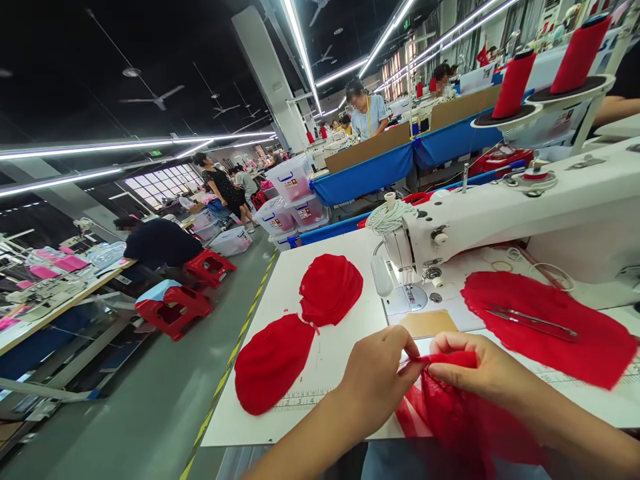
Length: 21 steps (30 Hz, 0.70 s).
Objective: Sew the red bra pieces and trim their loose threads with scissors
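Note:
Both hands meet over the front edge of the white sewing table (280, 427). My left hand (377, 373) pinches one edge of a red sheer fabric piece (450, 413). My right hand (473, 367) grips the same edge close beside it, thumb on top. The rest of the fabric hangs down over the table edge towards my lap. Just beyond my hands stands a white sewing machine (480, 213), its presser foot (413, 297) above the metal plate. Two rounded red fabric pieces (331, 290) (273, 363) lie to the left.
Tweezers (537, 325) rest on a red fabric piece (590, 347) at the right. Two red thread cones (515, 83) (583, 53) stand behind the machine. A printed ruler (300, 401) runs along the table front. Beyond are plastic bins (290, 179), red stools (173, 308) and people at work.

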Available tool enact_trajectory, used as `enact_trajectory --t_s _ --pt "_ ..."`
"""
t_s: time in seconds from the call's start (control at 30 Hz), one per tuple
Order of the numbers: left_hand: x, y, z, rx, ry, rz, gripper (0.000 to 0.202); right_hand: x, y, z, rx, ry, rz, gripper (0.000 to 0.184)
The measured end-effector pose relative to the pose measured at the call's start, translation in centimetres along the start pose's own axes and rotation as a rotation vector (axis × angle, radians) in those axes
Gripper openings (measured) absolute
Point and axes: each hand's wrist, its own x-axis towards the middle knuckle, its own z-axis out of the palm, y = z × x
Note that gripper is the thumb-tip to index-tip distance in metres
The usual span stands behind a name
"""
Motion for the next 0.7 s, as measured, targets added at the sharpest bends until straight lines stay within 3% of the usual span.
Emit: enact_trajectory --t_s 0.17,0.27,0.3,0.37,0.43,0.5,0.63,0.7 --pt "1.0 -0.4 0.7 -0.321 -0.022 -0.206 0.015 0.0 0.3 0.4 -0.043 0.065 -0.154 0.043" --pt "1.1 -0.9 1.1 -0.411 -0.061 -0.248 0.007 -0.4 0.4 0.6 -0.199 0.123 -0.274 0.037" --pt "1.0 -1.2 1.3 -0.376 -0.033 -0.2 0.004 -0.6 0.5 0.6 -0.244 0.147 -0.277 0.03" --pt "0.7 -1.7 1.8 -0.21 0.1 0.02 0.006 -0.7 0.7 0.5 -0.274 0.183 -0.231 0.016" --pt "0.4 -2.2 2.3 0.017 0.27 0.321 0.011 -0.6 0.8 0.4 -0.24 0.141 -0.161 0.028" --pt "0.1 -2.6 2.7 0.197 0.392 0.541 0.02 -0.4 0.8 0.2 -0.212 0.058 -0.133 0.027" --pt "-0.2 -2.8 2.7 0.361 0.486 0.708 0.034 -0.2 0.9 0.0 -0.222 0.078 -0.178 0.025" --pt "-0.4 -2.6 2.3 0.399 0.508 0.763 0.035 -0.5 0.9 -0.1 -0.269 0.098 -0.271 0.028"
